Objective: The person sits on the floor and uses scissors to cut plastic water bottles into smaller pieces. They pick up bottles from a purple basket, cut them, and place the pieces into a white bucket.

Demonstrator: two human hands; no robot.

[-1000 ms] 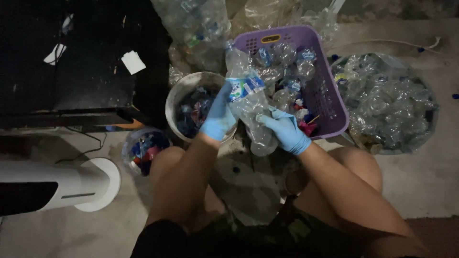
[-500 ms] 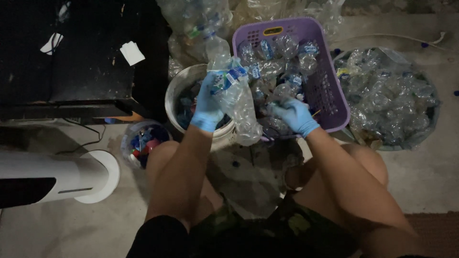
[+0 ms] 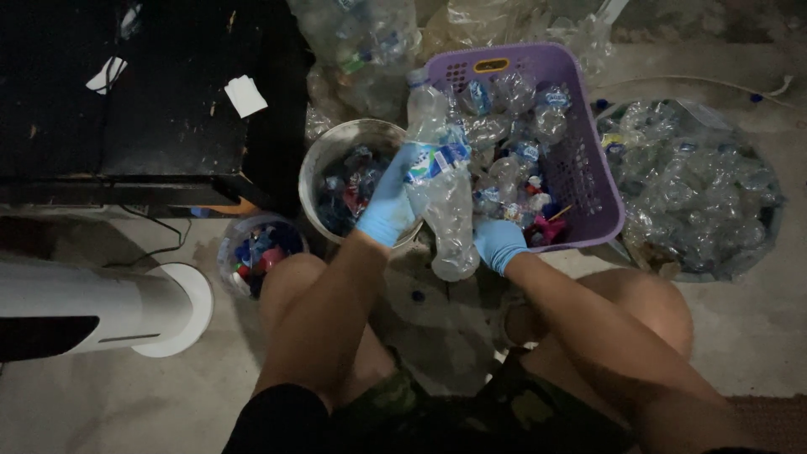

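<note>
Bare concrete floor (image 3: 210, 395) spreads beneath the crouching person. Their blue-gloved left hand (image 3: 388, 200) wraps around a clear crumpled plastic bottle (image 3: 443, 204), held upright between a round metal bucket (image 3: 324, 160) and a purple plastic basket (image 3: 588, 160). Their blue-gloved right hand (image 3: 499, 244) curls beside the bottle's base, grip unclear. Open floor lies only toward the knees.

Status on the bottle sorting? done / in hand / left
Done: metal bucket holds peeled labels, small tub holds caps, clear bag is full of bottles. In hand: left hand grips a clear bottle at its label; right hand steadies its base. Left: purple basket has many bottles.
</note>
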